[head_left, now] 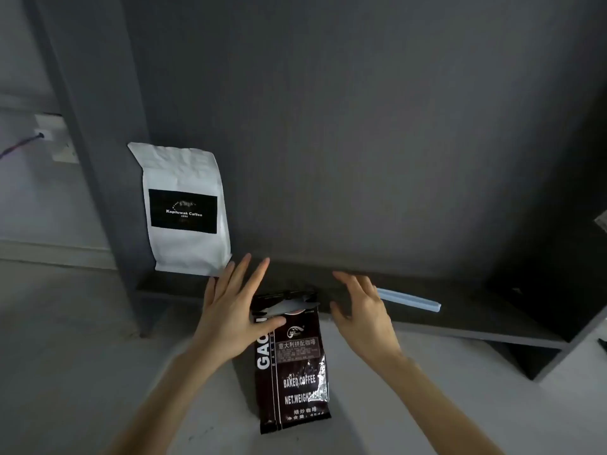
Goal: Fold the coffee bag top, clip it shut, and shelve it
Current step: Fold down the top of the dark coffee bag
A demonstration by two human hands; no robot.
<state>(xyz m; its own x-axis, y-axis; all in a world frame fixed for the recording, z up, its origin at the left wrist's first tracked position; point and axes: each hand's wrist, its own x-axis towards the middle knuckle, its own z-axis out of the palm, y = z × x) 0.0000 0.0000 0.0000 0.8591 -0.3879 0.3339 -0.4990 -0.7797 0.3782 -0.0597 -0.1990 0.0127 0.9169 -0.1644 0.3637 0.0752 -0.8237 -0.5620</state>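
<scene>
We see a dark grey shelf unit [361, 126] filling most of the view, matte, with a faint woodgrain; its board [460, 318] runs from 9 to 4 o'clock. Below it lies a pale, smooth floor or counter [82, 356]; we cannot tell which. At 10 o'clock a white coffee bag [184, 178] stands upright on the board against the back panel, its paper crinkled, a black rectangular label on its front. At 6 o'clock the dark coffee bag [295, 372] lies flat on the pale surface, glossy foil with white print, its top end at the board's front edge, the top partly folded and showing silver lining. Our left hand [230, 310] is open, fingers spread and straight, thumb resting on the bag's upper left corner. Our right hand [364, 313] is open too, fingers loosely curved, hovering just right of the bag top, gripping nothing; whether it touches the board we cannot tell. At 3 o'clock a long, thin, pale blue plastic clip [410, 300] lies on the board, just beyond the right fingers.
</scene>
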